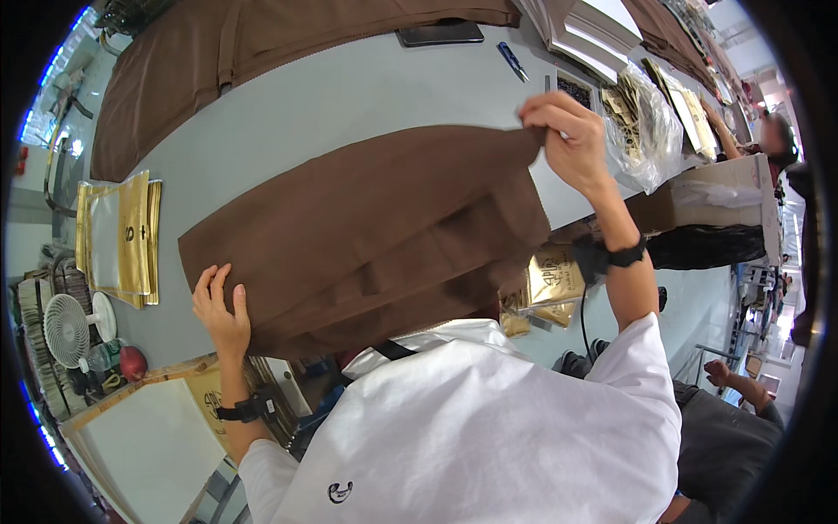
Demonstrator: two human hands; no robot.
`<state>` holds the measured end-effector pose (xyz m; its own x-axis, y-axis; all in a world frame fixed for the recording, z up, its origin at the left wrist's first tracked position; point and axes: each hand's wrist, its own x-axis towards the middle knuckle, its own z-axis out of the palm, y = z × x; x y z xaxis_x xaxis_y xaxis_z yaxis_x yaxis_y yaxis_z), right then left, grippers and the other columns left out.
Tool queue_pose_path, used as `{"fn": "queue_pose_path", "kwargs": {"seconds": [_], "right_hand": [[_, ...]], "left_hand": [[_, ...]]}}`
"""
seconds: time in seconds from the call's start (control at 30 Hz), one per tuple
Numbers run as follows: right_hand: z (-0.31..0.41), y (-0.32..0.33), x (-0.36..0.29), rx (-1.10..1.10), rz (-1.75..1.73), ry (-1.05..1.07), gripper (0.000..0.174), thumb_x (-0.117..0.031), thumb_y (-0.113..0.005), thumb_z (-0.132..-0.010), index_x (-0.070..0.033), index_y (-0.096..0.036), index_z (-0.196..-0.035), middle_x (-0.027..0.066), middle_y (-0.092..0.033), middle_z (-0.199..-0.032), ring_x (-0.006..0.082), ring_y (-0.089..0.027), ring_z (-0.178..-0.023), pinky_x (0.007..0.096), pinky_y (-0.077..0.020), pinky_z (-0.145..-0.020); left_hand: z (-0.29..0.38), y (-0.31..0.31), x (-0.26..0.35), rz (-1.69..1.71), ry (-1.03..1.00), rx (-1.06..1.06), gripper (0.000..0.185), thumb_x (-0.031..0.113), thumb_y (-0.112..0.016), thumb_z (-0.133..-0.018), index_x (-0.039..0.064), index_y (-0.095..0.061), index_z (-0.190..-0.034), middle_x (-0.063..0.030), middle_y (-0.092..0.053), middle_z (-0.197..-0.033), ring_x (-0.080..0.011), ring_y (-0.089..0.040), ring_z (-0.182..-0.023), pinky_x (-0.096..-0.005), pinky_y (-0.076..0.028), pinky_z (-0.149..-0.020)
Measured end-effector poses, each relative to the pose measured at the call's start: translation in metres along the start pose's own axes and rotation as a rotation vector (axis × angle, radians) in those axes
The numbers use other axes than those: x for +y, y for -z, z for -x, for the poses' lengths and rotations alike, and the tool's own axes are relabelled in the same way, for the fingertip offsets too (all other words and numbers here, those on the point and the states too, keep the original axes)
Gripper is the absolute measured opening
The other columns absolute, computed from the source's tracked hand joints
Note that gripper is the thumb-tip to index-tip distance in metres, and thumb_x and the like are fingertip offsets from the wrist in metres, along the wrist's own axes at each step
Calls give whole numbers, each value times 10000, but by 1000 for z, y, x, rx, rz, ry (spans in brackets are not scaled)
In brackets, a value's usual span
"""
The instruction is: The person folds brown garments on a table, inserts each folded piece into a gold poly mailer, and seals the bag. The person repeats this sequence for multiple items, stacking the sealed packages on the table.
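Note:
A brown cloth [366, 203] lies spread across the grey table [366, 85] before me, its near side loose and rumpled over the front edge. Between the fingertips and thumb of my right hand [569, 141] its far right corner is pinched and lifted. My left hand [222, 314] rests on the cloth's left end, thumb apart from the fingers. The fingers of the right hand are slightly blurred. What lies beneath the cloth is hidden.
More brown fabric [163, 92] covers the far side. Nearby are a dark phone [442, 34], blue thread snips [512, 62], gold packets [121, 239] at left, and plastic-wrapped packets [632, 124] at right. A fan [67, 331] stands far left; a person [727, 439] is at lower right.

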<state>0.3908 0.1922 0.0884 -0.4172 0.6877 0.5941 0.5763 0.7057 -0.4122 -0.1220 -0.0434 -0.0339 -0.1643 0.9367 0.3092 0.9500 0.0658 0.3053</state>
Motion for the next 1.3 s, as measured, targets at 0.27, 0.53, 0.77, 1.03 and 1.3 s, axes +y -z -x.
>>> {"fn": "queue_pose_path", "kwargs": {"seconds": [0.27, 0.53, 0.77, 1.03, 1.3], "right_hand": [[46, 25, 32, -218, 175, -382, 260, 70, -558, -807, -77, -771, -831, 86, -743, -873, 294, -713, -729, 375, -553, -657], [42, -32, 38, -87, 133, -371, 346, -162, -761, -909, -103, -701, -1245, 105, -700, -1179, 311, -665, -932, 385, -549, -834], [82, -23, 6, -586, -22, 19, 433, -305, -757, -933, -88, -696, -1302, 145, -625, -1414, 366, -602, -1280, 457, -493, -1063], [74, -65, 78, -492, 342, 89, 502, -385, -536, -1060, -179, -535, -1519, 126, -414, -1633, 341, -346, -1526, 497, -261, -1250], [45, -60, 95, -448, 40, -181, 495, -459, -680, -968, -129, -702, -1336, 137, -520, -1549, 340, -438, -1460, 504, -350, -1200]], "left_hand": [[0, -1, -4, -9, -8, -2, 363, 215, -663, -992, 113, -653, -1340, -99, -558, -1417, -315, -500, -1314, -458, -354, -1092], [-1, 8, -8, 14, -39, -36, 414, 261, -711, -962, 101, -662, -1340, -103, -583, -1423, -325, -522, -1318, -454, -361, -1115], [14, 44, -14, 36, -160, -273, 704, 486, -769, -877, 107, -600, -1446, -124, -486, -1577, -374, -416, -1463, -477, -312, -1188], [-31, 10, -8, -63, -159, -295, 639, 365, -645, -1001, 122, -467, -1565, -105, -345, -1679, -364, -287, -1549, -503, -244, -1240], [-60, -2, -32, 84, -251, -142, 689, 535, -738, -875, 128, -644, -1423, -99, -471, -1606, -341, -383, -1509, -472, -322, -1212]]}}
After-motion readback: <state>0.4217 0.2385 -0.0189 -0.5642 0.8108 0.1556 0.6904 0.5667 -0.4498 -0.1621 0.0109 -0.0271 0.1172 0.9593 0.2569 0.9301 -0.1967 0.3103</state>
